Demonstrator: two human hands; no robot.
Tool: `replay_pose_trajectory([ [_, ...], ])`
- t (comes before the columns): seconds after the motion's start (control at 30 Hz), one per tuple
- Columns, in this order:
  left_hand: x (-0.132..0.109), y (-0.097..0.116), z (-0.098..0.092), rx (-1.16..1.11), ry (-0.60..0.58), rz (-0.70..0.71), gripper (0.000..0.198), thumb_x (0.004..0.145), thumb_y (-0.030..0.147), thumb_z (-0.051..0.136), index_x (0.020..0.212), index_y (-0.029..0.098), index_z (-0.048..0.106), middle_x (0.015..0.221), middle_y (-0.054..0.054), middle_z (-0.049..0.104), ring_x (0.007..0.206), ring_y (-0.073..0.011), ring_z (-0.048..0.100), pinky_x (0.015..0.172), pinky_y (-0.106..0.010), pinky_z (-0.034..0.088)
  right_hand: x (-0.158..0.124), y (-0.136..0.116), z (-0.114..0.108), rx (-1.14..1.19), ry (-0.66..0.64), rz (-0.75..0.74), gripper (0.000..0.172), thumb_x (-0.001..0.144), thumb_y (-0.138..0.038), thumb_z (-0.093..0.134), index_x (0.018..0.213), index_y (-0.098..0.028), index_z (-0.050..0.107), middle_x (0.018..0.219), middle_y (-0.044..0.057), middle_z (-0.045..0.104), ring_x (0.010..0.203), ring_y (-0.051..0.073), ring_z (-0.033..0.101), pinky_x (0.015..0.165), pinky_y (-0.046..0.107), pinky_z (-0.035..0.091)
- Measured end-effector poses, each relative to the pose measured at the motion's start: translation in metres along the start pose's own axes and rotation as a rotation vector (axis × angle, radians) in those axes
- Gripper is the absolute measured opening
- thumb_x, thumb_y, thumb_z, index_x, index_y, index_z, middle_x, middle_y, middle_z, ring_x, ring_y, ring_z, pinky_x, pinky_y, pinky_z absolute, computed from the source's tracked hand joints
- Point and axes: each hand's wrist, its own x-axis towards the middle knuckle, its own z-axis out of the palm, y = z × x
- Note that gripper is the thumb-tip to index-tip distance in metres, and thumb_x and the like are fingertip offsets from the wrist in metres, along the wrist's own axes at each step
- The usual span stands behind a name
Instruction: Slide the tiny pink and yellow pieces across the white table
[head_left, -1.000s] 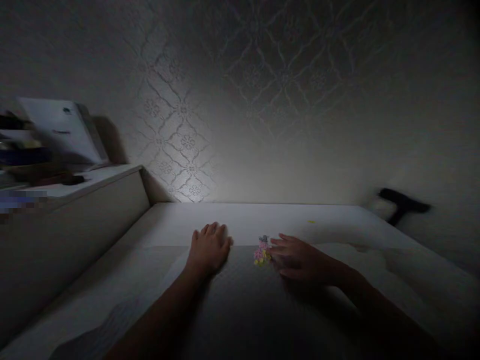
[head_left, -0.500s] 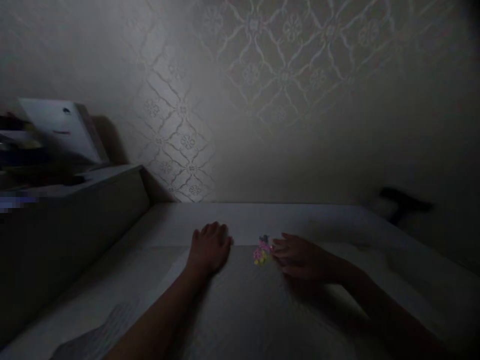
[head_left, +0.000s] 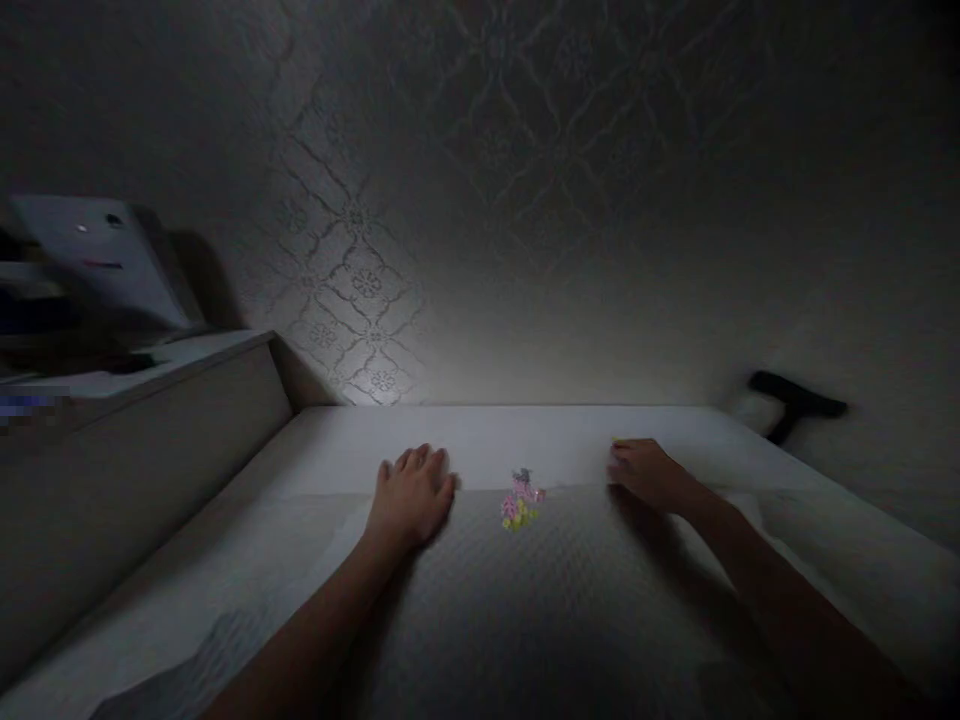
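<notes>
My left hand (head_left: 412, 490) lies flat with its fingers spread, at the far edge of a grey textured mat (head_left: 525, 600). A small heap of pink, yellow and grey pieces (head_left: 520, 501) sits on the mat between my hands. My right hand (head_left: 649, 472) is farther right, on the white table top (head_left: 487, 440). Its fingers are curled over a small yellow piece (head_left: 619, 444) that shows at the fingertips. The light is dim and fine detail is hard to make out.
A raised white shelf (head_left: 150, 390) stands to the left and carries a leaning white box (head_left: 97, 260) and dark clutter. The patterned wall (head_left: 450, 250) closes off the back of the table. A black object (head_left: 795, 405) lies at the far right corner.
My right hand left the heap of coloured pieces and moved right and away to the small yellow piece. My left hand stayed put. The lighting flickered darker.
</notes>
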Motion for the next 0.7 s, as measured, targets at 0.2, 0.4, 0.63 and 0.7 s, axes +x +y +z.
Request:
replay_pose_trajectory([
  [0.2,0.0,0.001,-0.001,-0.001,-0.007,-0.008,0.05,0.101,0.042,0.03,0.143,0.021,0.048,0.154,-0.015,0.045,0.143,-0.0309,0.04,0.114,-0.056,0.03,0.004,0.007,0.016,-0.069,0.041,0.155,0.032,0.089,-0.008,0.044,0.098,-0.011,0.074,0.114,0.021,0.072,0.11,0.027,0.067,0.099,0.042,0.048],
  [0.4,-0.001,0.002,-0.004,0.006,-0.007,-0.009,0.048,0.101,0.042,0.031,0.14,0.021,0.051,0.153,-0.014,0.047,0.141,-0.0306,0.042,0.113,-0.054,0.032,0.003,0.009,0.021,-0.034,0.051,0.178,0.035,0.085,-0.006,0.043,0.104,-0.007,0.073,0.117,0.023,0.071,0.111,0.029,0.067,0.101,0.043,0.048],
  [0.63,0.0,0.002,-0.001,-0.007,-0.002,-0.008,0.049,0.101,0.042,0.031,0.142,0.02,0.049,0.154,-0.015,0.046,0.142,-0.0313,0.04,0.114,-0.056,0.03,0.001,-0.026,-0.008,0.238,0.235,0.11,0.039,0.085,-0.012,0.044,0.109,-0.015,0.074,0.113,0.014,0.075,0.105,0.027,0.069,0.096,0.046,0.054],
  [0.7,-0.001,0.002,-0.001,-0.004,-0.004,-0.004,0.05,0.101,0.042,0.031,0.142,0.02,0.049,0.154,-0.015,0.046,0.142,-0.0313,0.04,0.114,-0.056,0.031,0.0,-0.05,-0.025,0.409,0.22,0.03,0.035,0.088,-0.016,0.045,0.104,-0.021,0.076,0.102,0.008,0.078,0.093,0.023,0.073,0.087,0.039,0.058],
])
